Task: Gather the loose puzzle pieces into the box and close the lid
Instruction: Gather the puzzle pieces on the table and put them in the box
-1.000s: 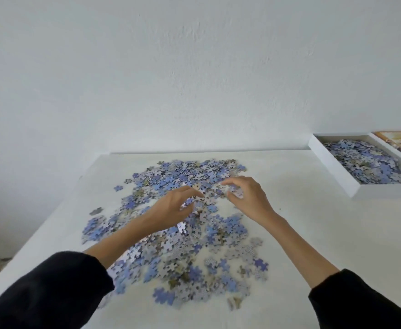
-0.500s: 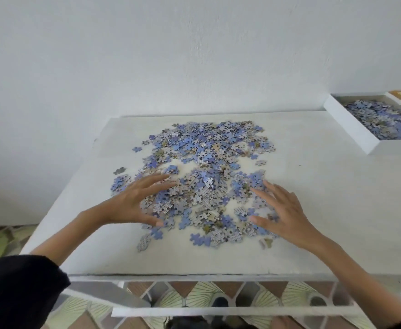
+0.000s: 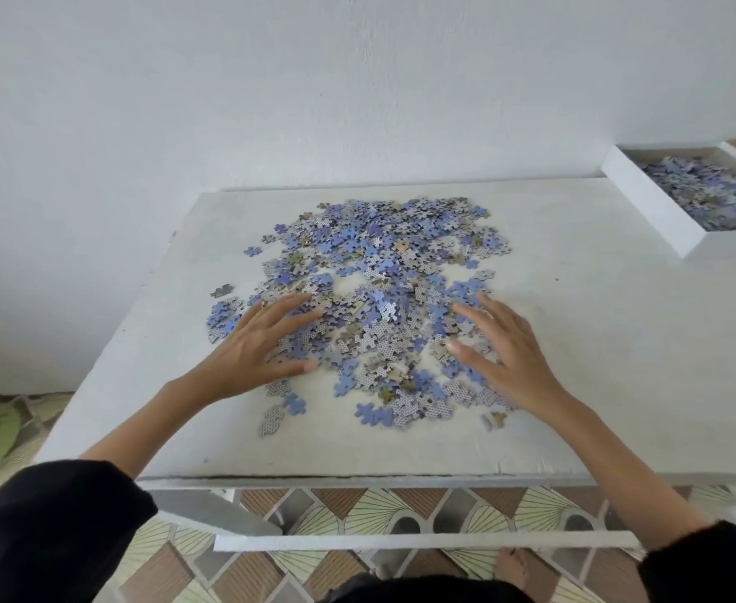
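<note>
From the head camera, the left hand (image 3: pixel 255 350) and right hand (image 3: pixel 505 352) lie flat with fingers spread on either side of the loose puzzle pieces (image 3: pixel 370 298) scattered on the white table (image 3: pixel 618 363); the partly filled box (image 3: pixel 657 206) sits far right.

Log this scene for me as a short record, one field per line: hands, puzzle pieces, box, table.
left hand: fingers spread, resting flat on the heap's left side
right hand: fingers spread, resting flat on the heap's right side
puzzle pieces: loose heap, mostly blue, mid-table
stray piece: grey, lying apart left of the heap
box: white, uncovered, far right, already holding pieces
table: white, bears heap and box
</note>
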Demonstrator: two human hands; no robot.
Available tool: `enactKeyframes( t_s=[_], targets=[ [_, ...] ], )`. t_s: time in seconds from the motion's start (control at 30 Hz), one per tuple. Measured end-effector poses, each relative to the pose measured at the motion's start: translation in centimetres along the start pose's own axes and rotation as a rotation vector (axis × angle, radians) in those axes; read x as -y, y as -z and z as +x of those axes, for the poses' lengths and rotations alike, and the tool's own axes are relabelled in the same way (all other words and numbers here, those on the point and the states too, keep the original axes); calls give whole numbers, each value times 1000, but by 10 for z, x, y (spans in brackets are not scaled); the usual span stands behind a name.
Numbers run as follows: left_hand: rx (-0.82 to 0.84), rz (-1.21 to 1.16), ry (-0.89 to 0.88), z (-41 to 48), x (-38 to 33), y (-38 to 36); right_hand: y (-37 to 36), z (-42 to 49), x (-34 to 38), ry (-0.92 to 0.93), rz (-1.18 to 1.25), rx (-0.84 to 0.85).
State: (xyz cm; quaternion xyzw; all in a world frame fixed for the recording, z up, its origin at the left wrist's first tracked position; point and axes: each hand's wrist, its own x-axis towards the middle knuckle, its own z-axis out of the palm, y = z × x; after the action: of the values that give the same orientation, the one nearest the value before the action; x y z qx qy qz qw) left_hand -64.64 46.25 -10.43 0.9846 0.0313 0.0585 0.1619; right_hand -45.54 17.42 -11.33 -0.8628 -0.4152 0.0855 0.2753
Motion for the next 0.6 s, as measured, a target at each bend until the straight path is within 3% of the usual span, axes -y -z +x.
enactKeyframes(
  t_s=[0.13,0.3,0.6],
  targets=[
    [62,17,-7,-18,-6,-11,5,-24,-16,192,-145,223],
    [-4,141,29,-16,-21,-21,-2,-21,-10,227,-378,278],
    [-155,110,110,28,-44,-25,-17,13,13,44,-255,7]
  ],
)
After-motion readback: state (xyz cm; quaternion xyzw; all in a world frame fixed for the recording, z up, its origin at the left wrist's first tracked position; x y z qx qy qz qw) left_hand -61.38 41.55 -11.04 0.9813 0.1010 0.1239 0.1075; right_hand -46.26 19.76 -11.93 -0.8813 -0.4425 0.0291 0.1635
